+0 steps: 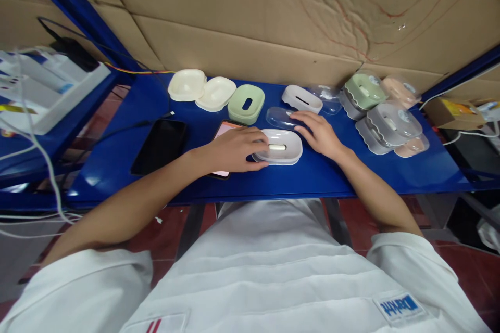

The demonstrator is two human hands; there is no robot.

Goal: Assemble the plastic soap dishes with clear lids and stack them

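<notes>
My left hand point(242, 150) is closed around the left end of a pale soap dish point(292, 153), thumb on the near side and fingers over the rim. A slot with a light bar shows in the middle of the dish. My right hand point(322, 134) has its thumb and fingertips at the right end of a clear plastic lid point(278, 117), which lies just behind the dish. Partly under my left hand is a phone with a lit screen point(222, 173). Beyond the lid sits a pale slotted soap dish part point(299, 99), beside another clear lid point(328, 99).
A green slotted dish point(253, 109) and cream trays point(216, 93) line the back of the blue table point(324, 182). Several lidded soap boxes point(394, 125) are stacked at the right. A dark phone point(160, 145) lies left, near a black cable point(121, 130). Cardboard point(234, 21) walls the back.
</notes>
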